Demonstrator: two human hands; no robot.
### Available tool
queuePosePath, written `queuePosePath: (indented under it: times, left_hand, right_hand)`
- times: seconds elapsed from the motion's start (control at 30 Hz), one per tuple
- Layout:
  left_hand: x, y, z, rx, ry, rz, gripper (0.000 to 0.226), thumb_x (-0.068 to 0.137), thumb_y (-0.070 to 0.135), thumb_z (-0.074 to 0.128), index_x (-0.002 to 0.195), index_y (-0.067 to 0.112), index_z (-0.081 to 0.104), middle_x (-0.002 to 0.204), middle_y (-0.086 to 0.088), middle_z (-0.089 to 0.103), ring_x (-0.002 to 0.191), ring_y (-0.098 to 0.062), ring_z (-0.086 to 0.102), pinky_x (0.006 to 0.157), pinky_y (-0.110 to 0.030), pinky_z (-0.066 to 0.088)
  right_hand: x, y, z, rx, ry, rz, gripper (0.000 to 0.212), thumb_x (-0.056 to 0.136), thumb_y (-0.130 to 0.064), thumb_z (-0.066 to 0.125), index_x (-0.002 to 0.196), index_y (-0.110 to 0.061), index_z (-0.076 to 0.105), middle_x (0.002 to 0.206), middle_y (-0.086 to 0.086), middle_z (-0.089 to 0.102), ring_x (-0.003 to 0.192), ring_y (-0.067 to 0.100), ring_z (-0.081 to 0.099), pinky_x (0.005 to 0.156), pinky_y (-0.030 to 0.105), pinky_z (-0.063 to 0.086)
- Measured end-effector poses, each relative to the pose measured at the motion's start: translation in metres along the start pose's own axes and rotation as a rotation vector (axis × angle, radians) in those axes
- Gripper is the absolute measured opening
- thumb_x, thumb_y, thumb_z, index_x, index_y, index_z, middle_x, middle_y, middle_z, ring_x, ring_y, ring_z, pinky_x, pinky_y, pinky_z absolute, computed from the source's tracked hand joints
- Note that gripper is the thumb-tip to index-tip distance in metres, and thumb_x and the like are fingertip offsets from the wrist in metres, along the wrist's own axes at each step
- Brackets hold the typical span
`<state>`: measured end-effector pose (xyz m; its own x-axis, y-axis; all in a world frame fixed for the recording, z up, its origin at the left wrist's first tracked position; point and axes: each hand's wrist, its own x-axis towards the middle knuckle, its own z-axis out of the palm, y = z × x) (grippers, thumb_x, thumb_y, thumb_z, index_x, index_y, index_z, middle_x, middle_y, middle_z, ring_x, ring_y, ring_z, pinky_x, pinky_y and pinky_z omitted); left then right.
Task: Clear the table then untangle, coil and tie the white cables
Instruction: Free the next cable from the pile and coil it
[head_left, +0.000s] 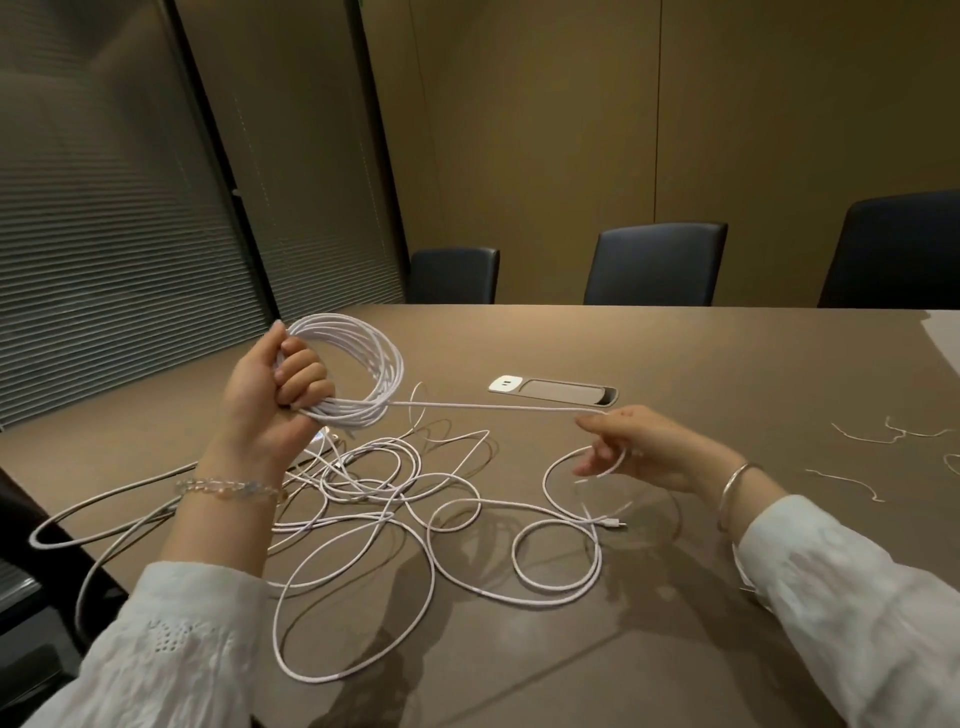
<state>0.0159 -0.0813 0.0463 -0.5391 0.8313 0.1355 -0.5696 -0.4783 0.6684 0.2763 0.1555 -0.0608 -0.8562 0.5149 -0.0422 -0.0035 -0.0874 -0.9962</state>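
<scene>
My left hand (275, 389) is raised above the table and grips a coil of white cable (363, 364) made of several loops. One taut strand (493, 407) runs from the coil rightward to my right hand (649, 452), whose fingers are curled round the cable. Below both hands a loose tangle of white cable (405, 499) spreads over the brown table (675, 353), with a connector end (615, 526) lying near the right. One long loop (57, 525) hangs past the table's left edge.
Several short white ties (872, 439) lie on the table at the right. A recessed power socket panel (553, 391) sits in the tabletop behind the hands. Three dark chairs (654, 265) stand along the far edge. Window blinds fill the left.
</scene>
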Motion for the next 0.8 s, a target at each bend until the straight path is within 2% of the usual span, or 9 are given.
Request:
queuePosePath:
  times: [0.1, 0.2, 0.3, 0.4, 0.5, 0.6, 0.7, 0.8]
  left_hand:
    - [0.002, 0.005, -0.005, 0.011, 0.049, 0.054, 0.043, 0.102, 0.038, 0.041, 0.062, 0.021, 0.043, 0.039, 0.009, 0.026, 0.030, -0.008, 0.022, 0.034, -0.018, 0.016]
    - [0.004, 0.002, -0.006, 0.170, 0.089, 0.109, 0.043, 0.103, 0.041, 0.038, 0.065, 0.022, 0.040, 0.038, 0.009, 0.024, 0.029, -0.006, 0.021, 0.036, -0.016, 0.012]
    - [0.003, -0.017, 0.001, 0.323, 0.082, 0.134, 0.041, 0.104, 0.039, 0.037, 0.068, 0.019, 0.038, 0.038, 0.010, 0.024, 0.028, -0.002, 0.019, 0.033, -0.016, 0.013]
    - [0.001, -0.042, 0.014, 0.454, 0.071, 0.166, 0.040, 0.103, 0.038, 0.041, 0.069, 0.017, 0.040, 0.041, 0.007, 0.024, 0.030, -0.004, 0.019, 0.031, -0.014, 0.016]
    - [-0.002, -0.069, 0.030, 0.517, 0.058, 0.161, 0.042, 0.101, 0.044, 0.043, 0.069, 0.016, 0.040, 0.041, 0.007, 0.022, 0.030, -0.004, 0.018, 0.032, -0.013, 0.016]
    - [-0.008, -0.090, 0.044, 0.488, -0.068, 0.026, 0.049, 0.088, 0.058, 0.046, 0.067, 0.014, 0.045, 0.040, 0.006, 0.027, 0.029, -0.004, 0.022, 0.031, -0.013, 0.016]
    - [-0.014, -0.105, 0.050, 0.537, -0.166, -0.026, 0.053, 0.083, 0.064, 0.054, 0.065, 0.014, 0.052, 0.053, 0.000, 0.037, 0.041, -0.009, 0.030, 0.045, -0.023, 0.014]
    - [-0.017, -0.111, 0.052, 0.591, -0.075, -0.037, 0.040, 0.077, 0.050, 0.065, 0.068, 0.014, 0.050, 0.065, -0.005, 0.040, 0.058, -0.017, 0.038, 0.053, -0.030, 0.021]
  right_hand:
    - [-0.006, -0.004, -0.008, 0.197, -0.121, -0.001, 0.028, 0.081, -0.030, 0.072, 0.064, -0.012, 0.058, 0.057, 0.003, 0.042, 0.052, 0.018, 0.054, 0.082, 0.045, 0.055]
    - [-0.011, -0.015, -0.001, 0.358, -0.023, -0.025, 0.020, 0.086, -0.022, 0.059, 0.083, -0.005, 0.070, 0.067, 0.004, 0.053, 0.050, 0.014, 0.051, 0.065, 0.035, 0.058]
    - [-0.013, -0.036, 0.025, 0.308, 0.096, -0.178, 0.020, 0.093, -0.009, 0.053, 0.096, -0.002, 0.071, 0.073, 0.003, 0.058, 0.052, 0.012, 0.055, 0.060, 0.031, 0.058]
    - [-0.020, -0.054, 0.062, 0.178, 0.129, -0.294, 0.017, 0.094, -0.011, 0.057, 0.102, -0.005, 0.072, 0.072, 0.000, 0.059, 0.053, 0.012, 0.057, 0.062, 0.029, 0.058]
    - [-0.027, -0.063, 0.101, 0.033, 0.170, -0.428, 0.013, 0.089, -0.011, 0.066, 0.098, -0.006, 0.074, 0.068, -0.002, 0.061, 0.049, 0.011, 0.054, 0.053, 0.024, 0.053]
    - [-0.027, -0.060, 0.129, -0.115, 0.192, -0.560, 0.009, 0.084, -0.005, 0.072, 0.085, -0.013, 0.076, 0.063, 0.000, 0.066, 0.046, 0.008, 0.052, 0.046, 0.018, 0.044]
    - [-0.026, -0.051, 0.141, -0.101, 0.235, -0.593, 0.004, 0.080, 0.000, 0.074, 0.083, -0.003, 0.075, 0.072, 0.013, 0.073, 0.056, 0.014, 0.064, 0.054, 0.017, 0.048]
    - [-0.028, -0.041, 0.142, -0.115, 0.292, -0.617, 0.005, 0.078, -0.002, 0.076, 0.082, -0.005, 0.075, 0.072, 0.011, 0.074, 0.066, 0.022, 0.072, 0.065, 0.026, 0.055]
